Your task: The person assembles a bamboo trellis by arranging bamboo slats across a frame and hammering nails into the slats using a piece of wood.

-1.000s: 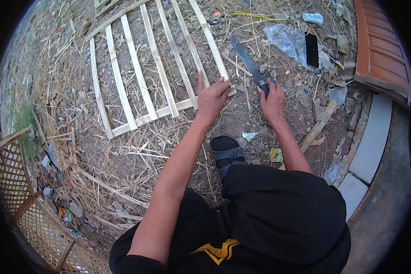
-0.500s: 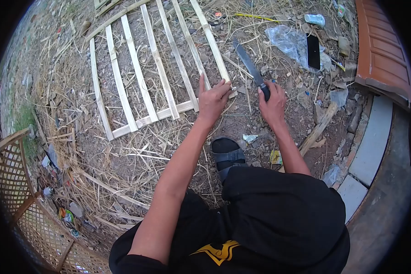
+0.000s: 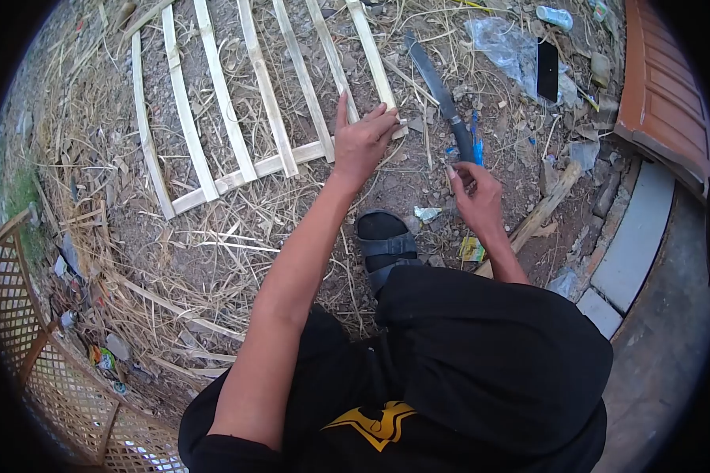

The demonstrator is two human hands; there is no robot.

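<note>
Dry straw litters brown soil [image 3: 292,236] beside pale tiles [image 3: 635,236] under daylight.

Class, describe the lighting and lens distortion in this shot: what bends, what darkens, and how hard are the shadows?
Head view: wide-angle bowing shows in the wooden slats and lattice panel; a black rim swallows the corners; light looks soft, shadows faint, pale tiles brightest.

The person is wearing a black short-sleeved top [image 3: 292,441], a gold, wing-like pointed emblem [image 3: 372,424] showing on the black cloth. Loose black bottoms [image 3: 489,339] are covering the legs. One foot is wearing a dark open-toed sandal [image 3: 386,246] with two wide straps, each seeming to carry a buckle.
</note>
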